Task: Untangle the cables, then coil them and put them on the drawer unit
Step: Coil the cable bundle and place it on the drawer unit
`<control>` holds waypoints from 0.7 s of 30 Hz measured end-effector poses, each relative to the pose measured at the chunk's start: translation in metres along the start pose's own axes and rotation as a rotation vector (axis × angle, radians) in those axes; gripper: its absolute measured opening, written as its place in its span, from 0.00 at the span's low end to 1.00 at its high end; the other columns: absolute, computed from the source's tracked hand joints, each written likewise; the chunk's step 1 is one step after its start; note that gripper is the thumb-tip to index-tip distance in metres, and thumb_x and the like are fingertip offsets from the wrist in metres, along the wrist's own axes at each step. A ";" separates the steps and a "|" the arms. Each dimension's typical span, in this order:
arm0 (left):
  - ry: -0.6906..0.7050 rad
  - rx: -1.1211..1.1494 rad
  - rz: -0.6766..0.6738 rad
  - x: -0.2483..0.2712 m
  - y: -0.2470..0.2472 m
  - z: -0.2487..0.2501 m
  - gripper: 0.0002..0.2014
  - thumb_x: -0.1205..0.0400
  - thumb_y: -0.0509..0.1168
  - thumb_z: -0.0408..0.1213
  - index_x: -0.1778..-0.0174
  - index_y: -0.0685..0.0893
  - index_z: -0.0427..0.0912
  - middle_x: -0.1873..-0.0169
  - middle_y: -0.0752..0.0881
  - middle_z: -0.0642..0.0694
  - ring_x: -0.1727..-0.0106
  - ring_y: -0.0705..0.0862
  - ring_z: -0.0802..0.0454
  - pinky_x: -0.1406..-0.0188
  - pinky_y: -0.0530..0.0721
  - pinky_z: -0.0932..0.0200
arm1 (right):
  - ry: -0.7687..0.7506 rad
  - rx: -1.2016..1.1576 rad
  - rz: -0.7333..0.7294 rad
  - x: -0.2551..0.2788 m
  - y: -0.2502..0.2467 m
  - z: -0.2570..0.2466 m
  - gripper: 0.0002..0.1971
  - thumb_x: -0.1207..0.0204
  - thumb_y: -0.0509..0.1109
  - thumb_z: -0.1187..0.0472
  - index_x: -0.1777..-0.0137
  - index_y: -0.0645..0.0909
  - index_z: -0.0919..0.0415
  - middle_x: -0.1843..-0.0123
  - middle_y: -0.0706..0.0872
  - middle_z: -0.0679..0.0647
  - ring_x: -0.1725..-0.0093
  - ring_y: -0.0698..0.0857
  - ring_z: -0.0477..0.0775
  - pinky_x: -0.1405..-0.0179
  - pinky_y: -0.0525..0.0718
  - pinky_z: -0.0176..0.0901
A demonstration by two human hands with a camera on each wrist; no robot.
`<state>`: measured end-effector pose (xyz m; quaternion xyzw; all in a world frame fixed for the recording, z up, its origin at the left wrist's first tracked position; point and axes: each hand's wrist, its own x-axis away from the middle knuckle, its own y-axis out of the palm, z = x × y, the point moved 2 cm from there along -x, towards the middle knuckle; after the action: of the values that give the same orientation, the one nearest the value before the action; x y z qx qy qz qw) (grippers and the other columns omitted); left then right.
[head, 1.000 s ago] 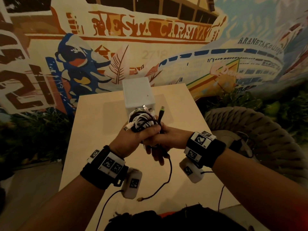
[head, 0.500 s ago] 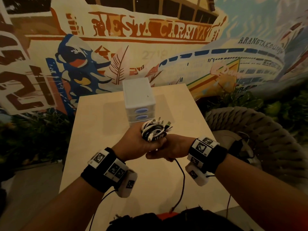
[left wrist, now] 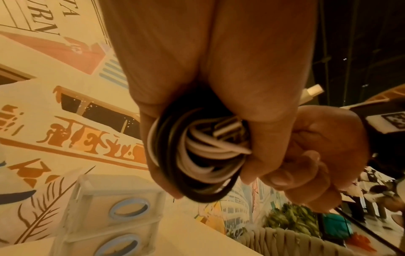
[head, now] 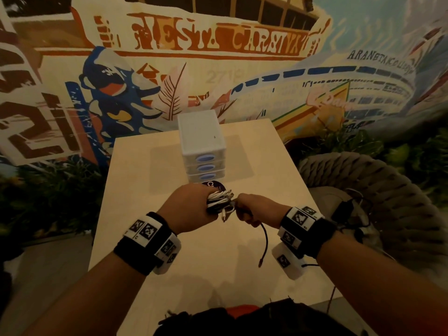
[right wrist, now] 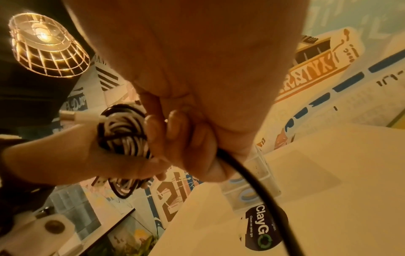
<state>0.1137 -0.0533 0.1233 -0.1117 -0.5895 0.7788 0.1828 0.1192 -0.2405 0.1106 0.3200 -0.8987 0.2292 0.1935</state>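
Observation:
My left hand (head: 194, 209) grips a coiled bundle of black and white cables (head: 219, 201) above the table, just in front of the white drawer unit (head: 201, 141). The coil (left wrist: 197, 155) fills that fist in the left wrist view, with a white plug (left wrist: 313, 91) sticking out. Close beside it, my right hand (head: 254, 209) grips the black cable (head: 265, 241), whose loose tail hangs down to a plug end (head: 260, 264). The right wrist view has the black cable (right wrist: 252, 178) running out of the fist and the coil (right wrist: 124, 135) to its left.
The drawer unit has three drawers with blue oval handles (head: 206, 158) and stands at the middle of a light wooden table (head: 145, 190). A dark round sticker (right wrist: 265, 228) lies before it. A woven rope chair (head: 363, 180) stands to the right, a painted mural wall behind.
Both hands have lowered away from the drawer unit's front. The coil has turned sideways in my left hand, and the black cable's hanging tail has become much shorter.

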 end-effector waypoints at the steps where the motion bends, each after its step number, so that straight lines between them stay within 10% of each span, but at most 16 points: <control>1: -0.001 -0.032 -0.028 -0.001 0.003 0.000 0.05 0.23 0.70 0.45 0.54 0.85 0.52 0.62 0.88 0.52 0.61 0.85 0.50 0.63 0.81 0.55 | 0.021 -0.068 -0.004 -0.001 0.000 0.002 0.20 0.13 0.51 0.56 0.66 0.73 0.58 0.70 0.70 0.51 0.73 0.62 0.48 0.70 0.64 0.41; 11: 0.039 -0.223 -0.086 -0.001 0.011 0.009 0.13 0.20 0.67 0.52 0.42 0.85 0.56 0.54 0.90 0.53 0.55 0.88 0.50 0.61 0.80 0.57 | 0.039 0.009 -0.061 -0.008 0.001 0.008 0.32 0.24 0.59 0.24 0.48 0.81 0.55 0.65 0.86 0.53 0.72 0.73 0.49 0.70 0.71 0.41; 17: 0.049 -0.377 -0.187 -0.004 0.011 0.024 0.13 0.19 0.65 0.56 0.54 0.85 0.51 0.66 0.83 0.53 0.68 0.79 0.53 0.68 0.75 0.58 | -0.020 0.472 -0.115 -0.007 0.000 -0.016 0.12 0.29 0.80 0.39 0.54 0.84 0.41 0.58 0.89 0.40 0.57 0.86 0.41 0.55 0.80 0.37; 21: 0.043 -0.397 -0.251 -0.006 0.013 0.031 0.12 0.21 0.68 0.55 0.57 0.88 0.49 0.67 0.85 0.52 0.66 0.83 0.53 0.66 0.80 0.58 | 0.052 0.671 -0.128 -0.019 0.014 -0.019 0.12 0.32 0.82 0.42 0.58 0.85 0.45 0.62 0.87 0.42 0.62 0.83 0.42 0.62 0.77 0.37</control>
<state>0.1053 -0.0866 0.1189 -0.0879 -0.7365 0.6160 0.2651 0.1274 -0.2119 0.1128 0.4157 -0.7460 0.5075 0.1143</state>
